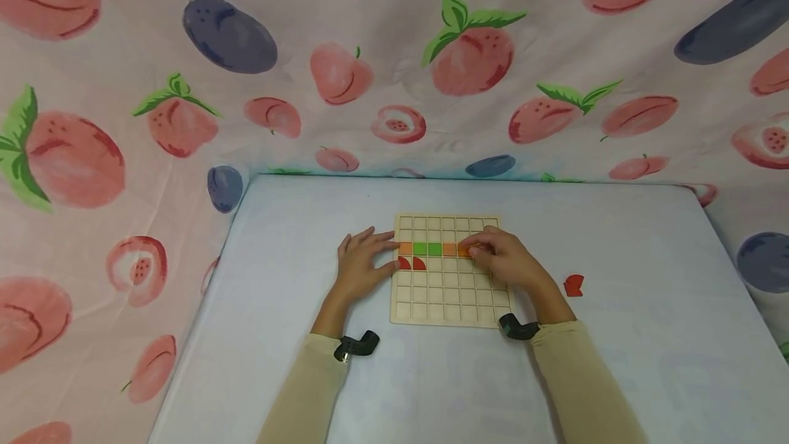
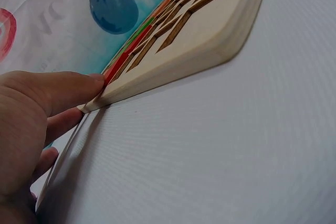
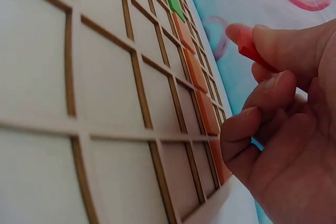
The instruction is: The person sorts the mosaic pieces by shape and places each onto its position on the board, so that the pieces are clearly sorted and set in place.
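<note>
A pale wooden grid board [image 1: 425, 293] lies on the table between the hands. My left hand [image 1: 357, 271] rests at its left edge with fingers extended; the thumb touches the rim beside a red piece [image 2: 118, 65]. Over the board's right side, my right hand [image 1: 510, 259] pinches a small red piece [image 3: 251, 51] between thumb and finger, lifted off the grid in the right wrist view. One row holds orange tiles [image 1: 405, 249] and green tiles [image 1: 427, 249]. Below its left end lie two red quarter-round pieces [image 1: 419, 264]. The right fingers partly hide the row's right end.
Loose red pieces [image 1: 574, 285] lie on the white tabletop [image 1: 641, 334] to the right of the right forearm. Fruit-print cloth [image 1: 394, 74] rises behind the table and along its sides. A dark wrist device [image 1: 519, 327] sits on each wrist.
</note>
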The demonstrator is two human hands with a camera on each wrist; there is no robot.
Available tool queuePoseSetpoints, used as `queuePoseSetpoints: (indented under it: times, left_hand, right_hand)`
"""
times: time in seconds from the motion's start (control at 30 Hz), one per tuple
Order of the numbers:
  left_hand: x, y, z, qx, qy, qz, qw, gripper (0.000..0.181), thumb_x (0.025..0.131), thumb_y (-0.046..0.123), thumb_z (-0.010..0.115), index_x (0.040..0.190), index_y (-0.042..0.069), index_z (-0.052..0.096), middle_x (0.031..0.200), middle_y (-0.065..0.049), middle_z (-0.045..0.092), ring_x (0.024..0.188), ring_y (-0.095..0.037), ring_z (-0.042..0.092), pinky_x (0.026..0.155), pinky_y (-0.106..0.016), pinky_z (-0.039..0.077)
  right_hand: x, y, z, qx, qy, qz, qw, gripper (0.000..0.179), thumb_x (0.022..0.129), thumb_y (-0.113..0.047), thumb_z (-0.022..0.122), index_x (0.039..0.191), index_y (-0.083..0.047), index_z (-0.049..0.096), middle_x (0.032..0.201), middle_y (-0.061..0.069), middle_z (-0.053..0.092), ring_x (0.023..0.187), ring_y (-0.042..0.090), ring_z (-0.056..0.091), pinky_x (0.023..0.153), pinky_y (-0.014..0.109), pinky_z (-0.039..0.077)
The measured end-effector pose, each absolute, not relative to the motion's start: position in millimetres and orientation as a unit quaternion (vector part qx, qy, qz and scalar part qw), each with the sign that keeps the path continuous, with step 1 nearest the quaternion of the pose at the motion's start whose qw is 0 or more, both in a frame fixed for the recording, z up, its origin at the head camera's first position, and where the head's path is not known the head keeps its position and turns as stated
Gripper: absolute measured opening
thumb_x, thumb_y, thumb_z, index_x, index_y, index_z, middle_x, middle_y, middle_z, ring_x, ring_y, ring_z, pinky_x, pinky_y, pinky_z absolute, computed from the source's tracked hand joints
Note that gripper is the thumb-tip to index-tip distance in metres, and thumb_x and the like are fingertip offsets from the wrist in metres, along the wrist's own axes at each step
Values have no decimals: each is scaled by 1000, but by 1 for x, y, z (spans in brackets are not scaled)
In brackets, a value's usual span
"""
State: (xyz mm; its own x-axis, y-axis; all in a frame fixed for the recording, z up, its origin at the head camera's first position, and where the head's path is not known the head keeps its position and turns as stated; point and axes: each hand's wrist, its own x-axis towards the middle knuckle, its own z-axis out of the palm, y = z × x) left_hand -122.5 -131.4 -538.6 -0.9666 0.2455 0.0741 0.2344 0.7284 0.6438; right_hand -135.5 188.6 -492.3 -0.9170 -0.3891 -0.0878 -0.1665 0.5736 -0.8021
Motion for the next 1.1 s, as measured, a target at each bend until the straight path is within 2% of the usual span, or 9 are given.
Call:
queuePoseSetpoints:
  times: [0.33,0.53,0.67,0.93,1.1]
  left_hand:
    - [-122,-132,-538,128,930,343,13,38,91,35,72,128,27,72,149,9,57,152,-24,33,123,-60,7]
    - [-122,-132,-538,131,929,346,11,37,91,35,73,128,27,72,149,9,58,152,-25,33,123,-61,7]
    - [-122,-132,-538,131,929,346,11,38,91,36,72,128,27,72,149,9,58,152,-25,33,123,-61,8]
    - [-122,-132,-538,129,930,344,17,38,92,37,72,129,28,71,149,9,58,153,-24,32,123,-60,7]
    - [-123,-132,-539,131,930,343,17,38,91,37,72,129,28,71,149,9,57,152,-24,32,123,-60,7]
  right_hand:
    - [-135,171,-496,-182,864,-449,135,16,103,-16,59,111,-9,71,103,4,65,91,18,52,84,31,44]
    - [-134,157,-495,-181,856,-466,128,10,100,-15,65,109,-13,70,87,3,61,78,17,52,74,27,45]
    - [-134,148,-496,-170,858,-470,122,15,97,-16,70,111,-14,71,82,2,61,70,17,52,67,28,45]
    - [-139,141,-510,-132,832,-515,160,29,88,-23,82,113,-13,71,87,3,69,67,19,56,64,30,49]
    - [-140,140,-514,-133,833,-511,164,26,91,-26,78,115,-16,72,90,1,72,71,19,60,69,31,51]
